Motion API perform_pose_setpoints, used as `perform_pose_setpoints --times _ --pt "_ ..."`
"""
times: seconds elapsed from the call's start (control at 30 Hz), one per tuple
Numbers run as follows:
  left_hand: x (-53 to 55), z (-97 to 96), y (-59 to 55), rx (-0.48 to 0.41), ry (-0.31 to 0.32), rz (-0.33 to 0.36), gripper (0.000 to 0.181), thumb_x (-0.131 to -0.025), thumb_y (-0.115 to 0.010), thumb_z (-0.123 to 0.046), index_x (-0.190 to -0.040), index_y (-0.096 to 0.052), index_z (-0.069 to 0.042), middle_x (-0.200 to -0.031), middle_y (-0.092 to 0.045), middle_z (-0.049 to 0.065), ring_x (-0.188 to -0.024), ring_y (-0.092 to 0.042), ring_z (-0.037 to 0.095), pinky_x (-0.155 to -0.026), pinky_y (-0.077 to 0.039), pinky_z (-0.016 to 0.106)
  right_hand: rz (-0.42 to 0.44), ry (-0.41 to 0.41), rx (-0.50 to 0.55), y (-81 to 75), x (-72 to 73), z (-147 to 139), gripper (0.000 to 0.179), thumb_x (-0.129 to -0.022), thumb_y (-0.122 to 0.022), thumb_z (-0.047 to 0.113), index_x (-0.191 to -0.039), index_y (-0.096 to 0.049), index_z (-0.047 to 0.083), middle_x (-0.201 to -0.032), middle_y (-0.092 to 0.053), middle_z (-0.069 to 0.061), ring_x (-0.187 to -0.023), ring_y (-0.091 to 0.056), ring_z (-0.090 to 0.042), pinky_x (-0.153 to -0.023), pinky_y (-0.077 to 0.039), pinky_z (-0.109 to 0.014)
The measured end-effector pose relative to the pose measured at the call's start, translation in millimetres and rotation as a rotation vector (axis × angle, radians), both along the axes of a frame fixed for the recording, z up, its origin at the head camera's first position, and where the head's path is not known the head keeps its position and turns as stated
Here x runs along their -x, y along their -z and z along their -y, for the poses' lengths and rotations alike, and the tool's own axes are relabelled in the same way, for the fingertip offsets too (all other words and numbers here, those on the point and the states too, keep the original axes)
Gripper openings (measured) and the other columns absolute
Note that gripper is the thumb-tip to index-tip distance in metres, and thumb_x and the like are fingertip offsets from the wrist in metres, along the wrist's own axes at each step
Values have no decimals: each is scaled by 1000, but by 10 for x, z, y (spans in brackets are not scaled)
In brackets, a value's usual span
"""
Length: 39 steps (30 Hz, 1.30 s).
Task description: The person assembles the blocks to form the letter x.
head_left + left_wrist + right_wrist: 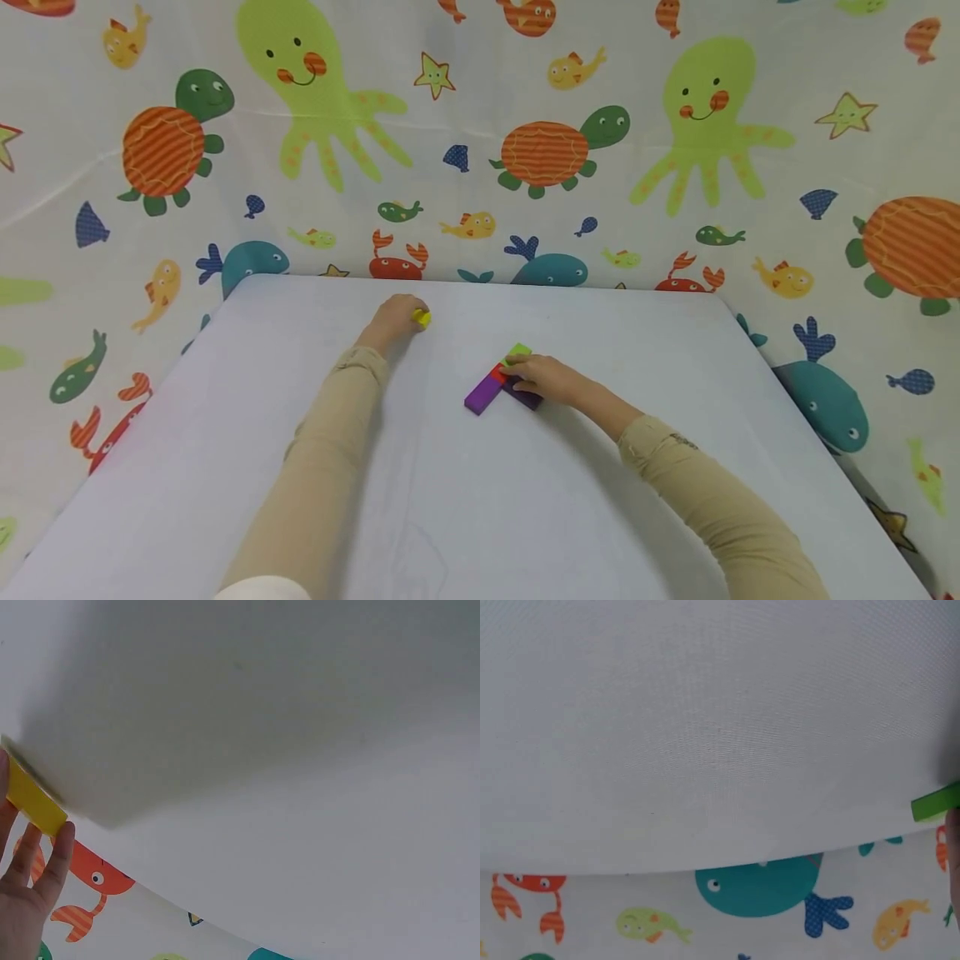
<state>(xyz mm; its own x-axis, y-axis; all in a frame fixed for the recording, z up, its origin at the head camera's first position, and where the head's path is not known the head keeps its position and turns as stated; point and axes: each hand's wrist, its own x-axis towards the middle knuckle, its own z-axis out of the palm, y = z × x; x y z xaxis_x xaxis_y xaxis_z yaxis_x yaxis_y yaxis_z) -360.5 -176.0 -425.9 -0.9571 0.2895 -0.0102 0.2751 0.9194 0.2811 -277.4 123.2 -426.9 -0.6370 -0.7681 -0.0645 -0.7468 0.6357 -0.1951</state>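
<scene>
Near the table's far edge, my left hand (395,319) holds a small yellow block (422,318). In the left wrist view the yellow block (36,799) lies pinched between the thumb and fingers, close over the white surface. My right hand (551,379) reaches over a group of coloured blocks right of centre, its fingers around a small red block (498,373). A light green block (519,351) extends beyond the red one, and a purple block (483,394) toward the near left. Partly under the hand, a dark purple block (527,397) angles off to the right.
The blocks lie on a white-covered table (420,500). Behind and beside it hangs a cloth (465,117) printed with turtles, octopuses, whales and crabs. Both forearms in beige sleeves (322,467) stretch over the table from the near side.
</scene>
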Motion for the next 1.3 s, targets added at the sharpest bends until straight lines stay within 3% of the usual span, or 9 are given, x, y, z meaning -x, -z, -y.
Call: perform_pose_setpoints --times 0.23,0.4,0.77,0.97,1.3 --pt "-55 42 -121 -4 9 -10 34 -84 -67 -5 -117 -64 0 -123 -61 18 -119 -52 36 -107 -37 47 29 45 -37 -56 -6 39 38 -89 -63 13 -126 -59 2 -134 -54 -18 -123 -53 -32 -99 -47 -39" --pt "-78 46 -161 -19 -18 44 34 -84 -67 -5 -118 -64 -1 -124 -62 17 -116 -52 34 -107 -37 46 36 52 -50 -53 -12 65 38 -89 -64 14 -125 -59 2 -133 -55 -17 -123 -53 -31 -101 -45 -40" --pt "-153 -43 -267 5 89 83 34 -83 -68 -1 -117 -64 2 -124 -61 19 -118 -52 35 -107 -38 46 38 45 -45 -75 -6 75 37 -88 -65 14 -123 -61 3 -131 -57 -16 -122 -54 -29 -101 -45 -38" --pt "-156 -92 -280 23 87 106 31 -84 -66 -1 -115 -65 -1 -125 -61 18 -120 -50 35 -108 -36 47 50 55 -56 -87 -3 68 37 -88 -64 13 -124 -60 2 -133 -56 -17 -124 -52 -29 -102 -44 -38" --pt "-234 -138 -369 -22 84 156 32 -83 -65 4 -115 -65 1 -123 -61 20 -119 -50 35 -108 -37 46 72 73 -58 -102 -20 76 38 -89 -63 13 -126 -59 2 -135 -53 -17 -127 -50 -30 -104 -42 -39"
